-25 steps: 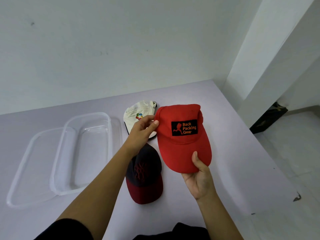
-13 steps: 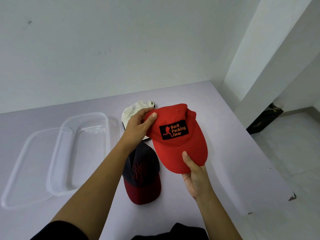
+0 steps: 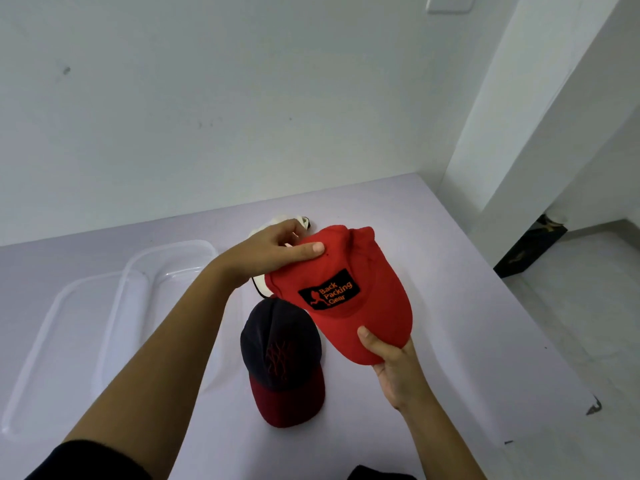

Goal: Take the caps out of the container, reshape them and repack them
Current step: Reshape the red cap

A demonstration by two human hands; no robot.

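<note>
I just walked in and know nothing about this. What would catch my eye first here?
The bright red cap with its black Back Packing Gear patch, held up over the pale table: the left hand grips its crown, the right hand its brim. Below it a dark cap with a maroon brim lies on the table, and to the left sits an empty clear plastic container.

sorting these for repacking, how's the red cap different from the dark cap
The red cap is held off the table by both hands, left hand at the crown, right hand at the brim; the dark cap lies untouched on the table. The red cap is one colour with a black patch reading Back Packing Gear; the dark cap has a navy crown, maroon brim and red stitching. Both are brimmed caps, out of the container.
</note>
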